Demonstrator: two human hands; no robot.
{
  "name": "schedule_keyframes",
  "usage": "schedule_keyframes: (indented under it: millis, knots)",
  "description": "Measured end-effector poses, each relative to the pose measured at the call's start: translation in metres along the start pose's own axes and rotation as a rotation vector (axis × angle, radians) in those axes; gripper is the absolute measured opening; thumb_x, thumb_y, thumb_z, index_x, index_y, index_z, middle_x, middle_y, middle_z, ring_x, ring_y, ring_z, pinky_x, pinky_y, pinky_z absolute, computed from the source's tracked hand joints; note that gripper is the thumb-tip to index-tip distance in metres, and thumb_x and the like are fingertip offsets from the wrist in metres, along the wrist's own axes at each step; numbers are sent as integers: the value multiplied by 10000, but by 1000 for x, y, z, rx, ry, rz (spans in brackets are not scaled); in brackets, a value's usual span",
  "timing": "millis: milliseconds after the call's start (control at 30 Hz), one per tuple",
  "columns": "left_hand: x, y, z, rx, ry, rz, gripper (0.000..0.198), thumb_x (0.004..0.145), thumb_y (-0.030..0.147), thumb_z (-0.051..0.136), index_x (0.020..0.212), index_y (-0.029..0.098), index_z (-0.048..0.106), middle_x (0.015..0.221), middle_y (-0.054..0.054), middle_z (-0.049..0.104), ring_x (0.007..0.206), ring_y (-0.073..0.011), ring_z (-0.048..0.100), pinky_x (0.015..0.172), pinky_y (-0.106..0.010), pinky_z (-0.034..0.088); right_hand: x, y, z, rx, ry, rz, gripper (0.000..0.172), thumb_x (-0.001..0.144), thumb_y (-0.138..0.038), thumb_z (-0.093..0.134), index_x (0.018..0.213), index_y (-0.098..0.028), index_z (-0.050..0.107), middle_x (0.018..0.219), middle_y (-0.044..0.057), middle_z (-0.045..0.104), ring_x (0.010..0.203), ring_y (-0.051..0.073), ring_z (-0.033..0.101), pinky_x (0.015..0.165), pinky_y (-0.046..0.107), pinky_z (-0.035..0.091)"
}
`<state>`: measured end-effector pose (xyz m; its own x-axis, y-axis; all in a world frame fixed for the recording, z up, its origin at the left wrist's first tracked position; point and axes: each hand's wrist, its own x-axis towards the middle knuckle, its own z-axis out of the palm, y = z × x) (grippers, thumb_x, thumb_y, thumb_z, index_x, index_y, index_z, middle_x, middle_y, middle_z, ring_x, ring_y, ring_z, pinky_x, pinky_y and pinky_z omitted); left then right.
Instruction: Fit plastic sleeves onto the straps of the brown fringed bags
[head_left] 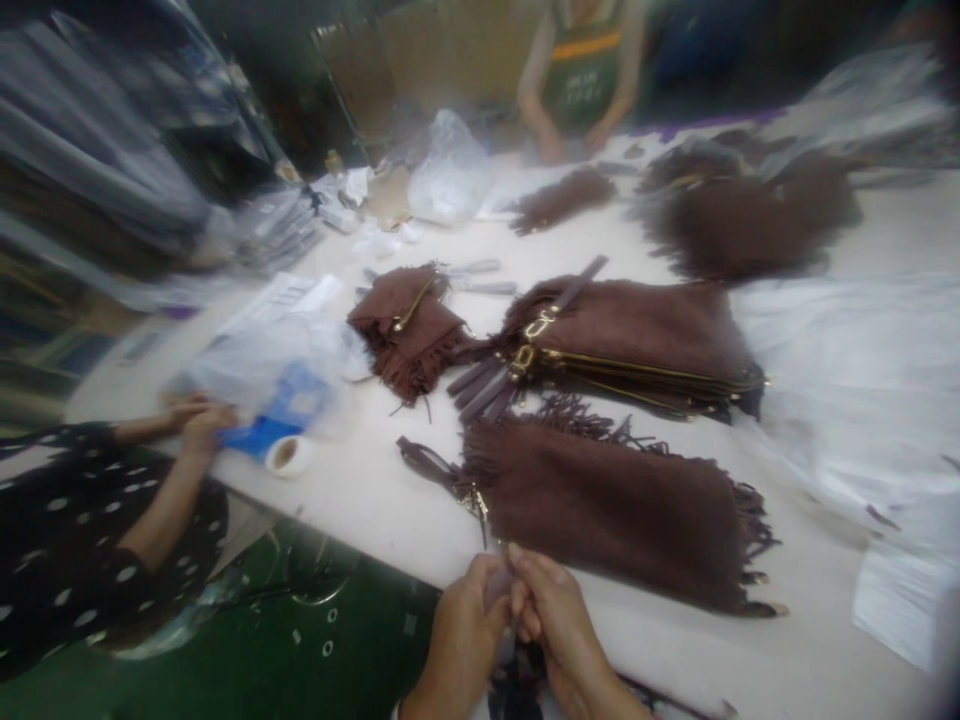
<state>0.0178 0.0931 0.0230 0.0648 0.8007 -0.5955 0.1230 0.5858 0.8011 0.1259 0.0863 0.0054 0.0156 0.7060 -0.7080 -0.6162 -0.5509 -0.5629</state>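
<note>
White desk (352, 490) is spanning most of view. Co-worker in polka-dot top (67, 530) is working at L side. Stack of brown zip pouches (645, 325) is lying approx. mid-desk; single fringed brown pouch (607, 500) is lying in front, nr edge. L hand (466, 625) & R hand (556, 605) are meeting at desk edge, just below pouch's L end; fingers of both are pinching a greyish strip (497, 587) betw. them.

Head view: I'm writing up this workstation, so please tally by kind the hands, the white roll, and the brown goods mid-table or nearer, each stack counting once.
Hands: 6 (wearer's left hand and right hand, dotted-sleeve person's hands, far person's hands)
White roll: 1
Brown goods: 3 (front fringed piece, zippered stack, folded piece)
Total: 10
</note>
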Motion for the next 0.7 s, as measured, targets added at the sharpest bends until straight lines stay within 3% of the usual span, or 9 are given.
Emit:
schedule_keyframes:
  millis: [100,167,433,700]
  knots:
    - [3,-9,-6,-62,-179,48,259,746,382,680,882,165,642,776,-63,678,685,-203,625,652,-294,485,-1,-2,-2,9,-5,26,420,697,-550,707,768,-158,574,372,-85,471,269,37,280,314,178,308]
    - [6,-16,-11,-81,-216,28,288,785,422,641,855,143,640,768,-74,676,652,-188,620,628,-286,479,-3,-4,-4,9,-16,58,421,699,-550,708,787,-158,583,383,-91,473,273,31,258,322,185,331]
    - [5,-14,-14,-147,-251,-146,391,795,508,604,803,118,613,635,-66,642,533,-171,589,545,-275,443,-2,-11,-14,2,-136,129,435,716,-534,705,887,-141,631,390,-85,479,282,20,223,310,159,279]
    - [19,-21,-10,-30,-121,-86,441,794,558,575,719,125,608,592,-18,583,504,-120,497,494,-224,351,7,-4,-21,-188,-90,90,560,727,-607,638,991,-113,623,376,-36,546,252,54,321,290,160,240]
